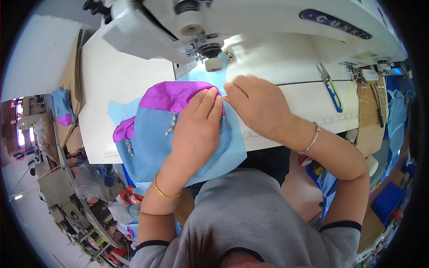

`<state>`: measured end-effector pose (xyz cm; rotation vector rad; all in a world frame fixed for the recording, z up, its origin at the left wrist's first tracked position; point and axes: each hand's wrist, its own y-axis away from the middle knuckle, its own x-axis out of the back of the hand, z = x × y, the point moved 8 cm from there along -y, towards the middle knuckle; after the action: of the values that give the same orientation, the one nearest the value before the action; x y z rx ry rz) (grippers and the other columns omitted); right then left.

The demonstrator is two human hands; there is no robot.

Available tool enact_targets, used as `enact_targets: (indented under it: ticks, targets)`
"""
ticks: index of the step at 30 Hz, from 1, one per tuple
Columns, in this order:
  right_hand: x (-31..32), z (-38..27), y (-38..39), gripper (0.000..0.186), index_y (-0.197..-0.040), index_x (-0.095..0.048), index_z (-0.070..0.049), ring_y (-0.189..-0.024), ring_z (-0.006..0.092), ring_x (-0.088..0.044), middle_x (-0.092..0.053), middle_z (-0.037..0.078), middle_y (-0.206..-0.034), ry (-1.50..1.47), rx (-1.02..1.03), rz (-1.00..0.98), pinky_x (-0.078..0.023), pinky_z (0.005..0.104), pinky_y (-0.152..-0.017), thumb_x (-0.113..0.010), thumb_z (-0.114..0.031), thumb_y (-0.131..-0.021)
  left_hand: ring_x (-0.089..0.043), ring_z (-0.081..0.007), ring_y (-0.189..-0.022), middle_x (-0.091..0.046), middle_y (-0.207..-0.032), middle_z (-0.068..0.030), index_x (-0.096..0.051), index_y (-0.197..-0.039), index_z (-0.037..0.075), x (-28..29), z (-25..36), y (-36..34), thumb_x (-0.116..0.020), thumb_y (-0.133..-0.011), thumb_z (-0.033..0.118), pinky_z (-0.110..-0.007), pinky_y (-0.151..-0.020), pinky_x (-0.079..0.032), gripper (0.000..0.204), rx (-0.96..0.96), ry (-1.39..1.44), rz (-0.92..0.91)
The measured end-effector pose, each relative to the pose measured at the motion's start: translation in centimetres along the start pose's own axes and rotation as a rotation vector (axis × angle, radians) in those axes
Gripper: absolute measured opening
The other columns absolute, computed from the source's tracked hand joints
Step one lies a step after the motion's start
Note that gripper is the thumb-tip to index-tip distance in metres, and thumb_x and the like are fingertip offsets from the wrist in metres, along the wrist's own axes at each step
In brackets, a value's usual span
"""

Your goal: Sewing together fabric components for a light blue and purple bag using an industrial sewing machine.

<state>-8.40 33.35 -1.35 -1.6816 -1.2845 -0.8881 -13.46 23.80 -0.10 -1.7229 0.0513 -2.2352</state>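
My left hand [196, 134] lies on a magenta and blue mesh fabric piece [152, 127], fingers stretched out together over the magenta top [165, 94]. Short patterned cords [171, 123] hang on the mesh. Beneath it is a pale blue sheet [237, 154], reaching under the sewing machine. My right hand [257, 102] is curled at the fabric's top right edge, just right of my left fingertips; whatever may be between its fingers is hidden. The machine's needle area [212, 60] is just above both hands.
The white machine body [277, 22] spans the top of the worktable [299, 102]. Blue-handled snips [333, 94] lie at the right, near a dark tool [379, 107] on cardboard. Another blue and magenta piece [62, 105] sits at the left, above machinery [58, 192] and plastic bags [96, 178].
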Motion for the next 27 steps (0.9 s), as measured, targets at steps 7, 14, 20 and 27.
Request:
enact_targets:
  ticks: [7, 14, 20, 27]
  targets:
    - [-1.1, 1.2, -1.1, 0.035, -0.116, -0.069, -0.006, -0.130, 0.0292, -0.055, -0.066, 0.009, -0.127, 0.113, 0.178, 0.252, -0.044, 0.0437, -0.112, -0.070, -0.018, -0.083, -0.060, -0.0370, -0.120, -0.061, -0.127, -0.0224, -0.063, -0.118, -0.011, -0.4, -0.1, -0.2, -0.062, -0.078, 0.001, -0.044, -0.101, -0.052, 0.042, -0.116, -0.080, -0.024]
    - [-0.9, 0.8, -3.0, 0.016, -0.091, -0.072, -0.006, -0.126, 0.0312, -0.058, -0.068, 0.011, -0.122, 0.153, 0.095, 0.262, -0.044, 0.0472, -0.111, -0.071, -0.017, -0.080, -0.059, -0.0377, -0.119, -0.061, -0.126, -0.0224, -0.064, -0.117, -0.010, 0.0, -3.3, -1.3, -0.065, -0.076, 0.000, -0.043, -0.102, -0.052, 0.042, -0.183, -0.052, -0.036]
    - [-0.7, 0.4, -2.6, 0.018, -0.088, -0.071, -0.002, -0.116, 0.0331, -0.060, -0.067, 0.015, -0.112, 0.053, 0.031, 0.299, -0.046, 0.0477, -0.107, -0.070, -0.017, -0.078, -0.060, -0.0381, -0.118, -0.062, -0.122, -0.0218, -0.064, -0.117, -0.009, 0.2, -4.2, -1.7, -0.066, -0.077, -0.003, -0.044, -0.101, -0.052, 0.041, -0.175, -0.035, -0.020]
    - [-2.1, -2.9, 0.9, 0.041, -0.109, -0.070, 0.007, -0.120, 0.0361, -0.058, -0.064, 0.020, -0.123, 0.071, 0.215, 0.204, -0.046, 0.0482, -0.107, -0.073, -0.021, -0.079, -0.060, -0.0379, -0.118, -0.061, -0.121, -0.0212, -0.064, -0.118, -0.007, 0.5, -4.2, -1.7, -0.066, -0.077, -0.005, -0.044, -0.099, -0.053, 0.041, -0.152, -0.023, -0.015]
